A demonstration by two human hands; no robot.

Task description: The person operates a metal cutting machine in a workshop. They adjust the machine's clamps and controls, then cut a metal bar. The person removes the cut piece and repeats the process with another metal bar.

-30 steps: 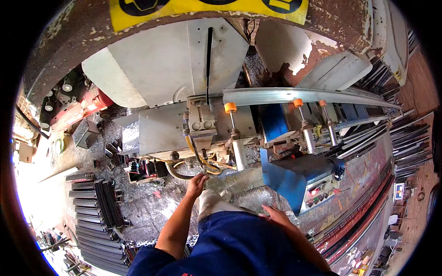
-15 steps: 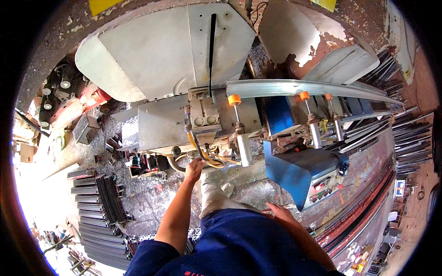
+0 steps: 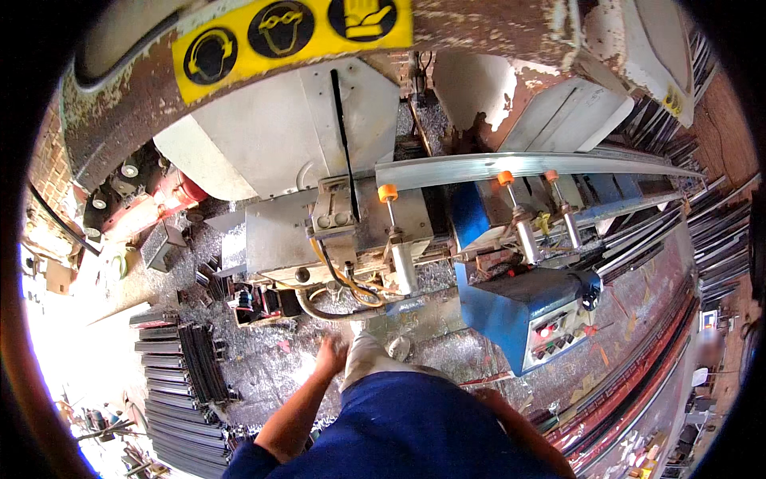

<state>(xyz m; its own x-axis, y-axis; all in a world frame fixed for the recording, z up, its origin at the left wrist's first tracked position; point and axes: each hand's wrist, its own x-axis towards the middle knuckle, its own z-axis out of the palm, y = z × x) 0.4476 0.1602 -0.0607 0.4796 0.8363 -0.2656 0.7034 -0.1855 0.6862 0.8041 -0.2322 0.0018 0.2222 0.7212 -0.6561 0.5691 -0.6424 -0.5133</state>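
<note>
My left hand (image 3: 329, 356) hangs in front of me with fingers loosely apart and nothing in it, a short way below the yellow cable and grey hose (image 3: 345, 281) on the front of a metal cutting machine (image 3: 279, 239). My right hand is hidden behind my blue clothing (image 3: 415, 431); only the forearm (image 3: 515, 419) shows. A long aluminium profile (image 3: 519, 166) lies across the machine under clamps with orange knobs (image 3: 388, 193). A white saw guard (image 3: 271, 136) rises behind it.
A blue control box (image 3: 519, 315) with buttons stands to my right. Stacks of dark profiles (image 3: 179, 379) lie on the floor at left, more long profiles (image 3: 686, 263) at right. Metal shavings (image 3: 271, 359) cover the floor. A yellow safety sign (image 3: 287, 32) sits overhead.
My left hand has drawn back from the machine's cable and hose toward my body. My right hand has slipped behind my clothing. The view has tilted, so the yellow sign shows again.
</note>
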